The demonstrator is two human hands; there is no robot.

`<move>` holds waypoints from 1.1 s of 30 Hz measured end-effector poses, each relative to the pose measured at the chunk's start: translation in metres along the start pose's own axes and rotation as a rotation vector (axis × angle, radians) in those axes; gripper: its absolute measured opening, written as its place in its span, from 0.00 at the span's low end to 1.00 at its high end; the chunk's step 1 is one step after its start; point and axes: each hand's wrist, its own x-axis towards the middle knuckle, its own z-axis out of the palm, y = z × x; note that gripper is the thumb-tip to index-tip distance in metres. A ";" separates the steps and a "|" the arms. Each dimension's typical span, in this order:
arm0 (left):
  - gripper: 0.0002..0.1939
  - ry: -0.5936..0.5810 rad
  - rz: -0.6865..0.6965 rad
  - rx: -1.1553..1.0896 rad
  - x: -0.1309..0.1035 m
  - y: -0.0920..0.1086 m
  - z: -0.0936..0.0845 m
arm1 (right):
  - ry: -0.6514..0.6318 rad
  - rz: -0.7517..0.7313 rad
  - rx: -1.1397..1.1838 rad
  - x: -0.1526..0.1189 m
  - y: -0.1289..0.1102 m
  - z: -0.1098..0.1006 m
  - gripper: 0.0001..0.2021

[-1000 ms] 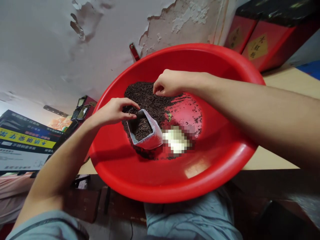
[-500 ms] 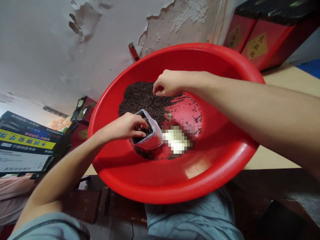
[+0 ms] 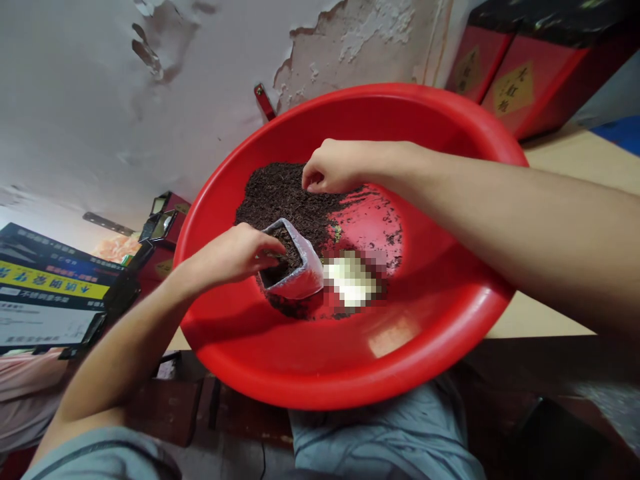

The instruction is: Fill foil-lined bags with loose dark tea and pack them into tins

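A big red basin (image 3: 450, 347) holds a heap of dark soil (image 3: 280, 193). Near its middle a square pot (image 3: 303, 277) with a pale, plastic-like wall lies tilted, its mouth toward the left and soil inside. My left hand (image 3: 245, 253) is at that mouth, fingers apart and over the soil, nothing seen in them. Above the right part of the heap is my right hand (image 3: 333, 167), its fingers curled together; what they may hold is too small to tell. A blurred, bright pale patch (image 3: 353, 280) lies right of the pot.
Red boxes (image 3: 515, 93) with dark tops stand at the back right on the pale table (image 3: 560, 173). A peeling wall (image 3: 100, 100) rises behind the basin. At the left are a printed carton (image 3: 45, 287) and small dark-red boxes (image 3: 173, 217).
My left hand has drawn back slightly to the left and its fingers have lifted from the soil in the pot. My right hand stays nearly in place.
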 end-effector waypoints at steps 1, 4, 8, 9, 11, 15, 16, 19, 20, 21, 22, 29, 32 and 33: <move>0.16 0.048 -0.012 0.006 0.000 0.000 0.001 | -0.003 -0.002 -0.006 0.000 -0.001 0.000 0.15; 0.20 0.055 0.043 0.051 0.002 0.005 0.007 | -0.019 -0.004 -0.021 0.000 -0.003 0.000 0.15; 0.15 -0.015 0.006 0.069 0.007 0.007 0.010 | -0.029 0.017 -0.013 -0.001 -0.006 -0.001 0.16; 0.14 0.014 -0.027 0.087 0.009 0.005 0.010 | -0.031 0.022 -0.008 -0.002 -0.006 -0.001 0.16; 0.13 0.058 -0.058 0.151 0.010 0.000 0.007 | -0.041 0.027 -0.004 -0.002 -0.007 -0.002 0.17; 0.13 0.032 -0.016 0.159 0.009 -0.007 -0.002 | -0.060 0.025 -0.005 -0.002 -0.008 -0.003 0.18; 0.12 0.061 -0.028 0.138 0.009 -0.007 -0.004 | -0.060 0.021 -0.003 -0.002 -0.008 -0.003 0.18; 0.10 0.071 -0.081 0.152 0.012 -0.002 -0.005 | -0.054 0.004 0.006 -0.002 -0.009 -0.004 0.17; 0.11 0.025 -0.085 0.180 0.014 0.001 -0.004 | -0.053 0.001 0.007 -0.003 -0.009 -0.004 0.17; 0.12 -0.033 -0.081 0.201 0.017 0.003 -0.003 | -0.053 0.001 0.006 -0.003 -0.009 -0.004 0.17; 0.13 -0.080 -0.075 0.206 0.019 0.006 -0.002 | -0.055 0.003 0.004 -0.004 -0.010 -0.004 0.17; 0.10 -0.103 -0.001 0.054 0.025 0.011 -0.004 | -0.053 -0.017 -0.011 -0.007 -0.013 -0.009 0.17; 0.08 -0.073 -0.001 0.024 0.026 0.013 -0.002 | -0.059 -0.013 -0.005 -0.006 -0.013 -0.009 0.17; 0.08 -0.044 0.004 -0.008 0.026 0.015 0.000 | -0.063 -0.012 -0.003 -0.006 -0.013 -0.009 0.17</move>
